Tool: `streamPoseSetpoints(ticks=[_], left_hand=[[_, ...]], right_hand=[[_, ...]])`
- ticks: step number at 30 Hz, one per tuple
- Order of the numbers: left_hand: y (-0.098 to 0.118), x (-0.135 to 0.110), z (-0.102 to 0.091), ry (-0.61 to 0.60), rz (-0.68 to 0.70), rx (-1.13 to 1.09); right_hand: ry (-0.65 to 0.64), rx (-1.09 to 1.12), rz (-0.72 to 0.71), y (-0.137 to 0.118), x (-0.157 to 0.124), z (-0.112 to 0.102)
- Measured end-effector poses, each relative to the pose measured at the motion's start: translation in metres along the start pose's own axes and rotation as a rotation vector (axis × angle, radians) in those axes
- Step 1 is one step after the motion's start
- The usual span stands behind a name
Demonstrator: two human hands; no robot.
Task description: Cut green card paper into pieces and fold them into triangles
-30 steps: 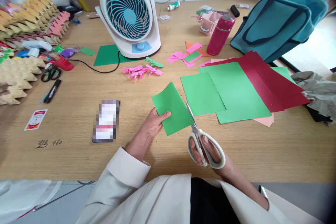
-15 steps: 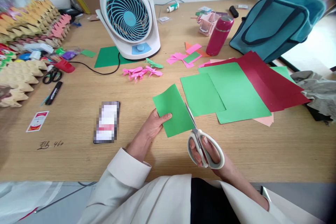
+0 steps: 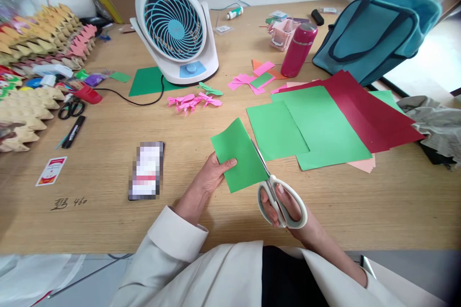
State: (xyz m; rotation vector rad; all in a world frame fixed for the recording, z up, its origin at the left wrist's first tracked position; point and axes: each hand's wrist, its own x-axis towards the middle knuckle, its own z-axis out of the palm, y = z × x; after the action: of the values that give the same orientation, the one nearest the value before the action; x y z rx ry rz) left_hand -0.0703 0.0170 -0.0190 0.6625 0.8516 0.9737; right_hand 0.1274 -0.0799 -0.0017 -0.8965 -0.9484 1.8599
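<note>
The right hand [image 3: 289, 204] holds 1 pair of scissors [image 3: 271, 186], with the thumb and fingers curled in the 2 pale handle loops. The blades point away from the body, close together, along the right edge of a green paper [image 3: 242, 156]; I cannot tell whether any of it sits between them. The left hand [image 3: 215, 172] pinches that paper at its lower left side, thumb on top, the other fingers mostly hidden underneath. The paper is in front of the body, over the wooden table [image 3: 108, 225].

To the left, "460" is handwritten on the wood; nearby lie a phone [image 3: 147, 171] with a blurred screen and a card [image 3: 51, 171].

A little farther, to the right, a small green sheet [image 3: 276, 130] overlaps a larger green sheet [image 3: 331, 127], which lies partly over red sheets [image 3: 367, 115]. A marker [image 3: 73, 132] lies far left, near black scissors [image 3: 71, 108].

Beyond are twisted pink pieces [image 3: 194, 100], an upright bottle [image 3: 298, 53], a blue bag [image 3: 374, 33] and a fan [image 3: 175, 29]. A glue stick [image 3: 235, 13] lies near the wall.
</note>
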Motion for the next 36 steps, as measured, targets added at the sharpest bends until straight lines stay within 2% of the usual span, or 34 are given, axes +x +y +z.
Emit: streamPoseSetpoints(ticks=[12, 26, 36], left_hand=[[0.001, -0.004, 0.007, -0.015, -0.019, 0.028], [-0.001, -0.003, 0.004, 0.027, -0.005, 0.025], [-0.003, 0.005, 0.001, 0.215, 0.033, -0.052]], right_hand=[[-0.007, 0.016, -0.003, 0.000, 0.005, 0.000], [0.021, 0.051, -0.030, 0.009, 0.009, -0.003], [0.017, 0.082, -0.036, 0.014, 0.009, -0.001]])
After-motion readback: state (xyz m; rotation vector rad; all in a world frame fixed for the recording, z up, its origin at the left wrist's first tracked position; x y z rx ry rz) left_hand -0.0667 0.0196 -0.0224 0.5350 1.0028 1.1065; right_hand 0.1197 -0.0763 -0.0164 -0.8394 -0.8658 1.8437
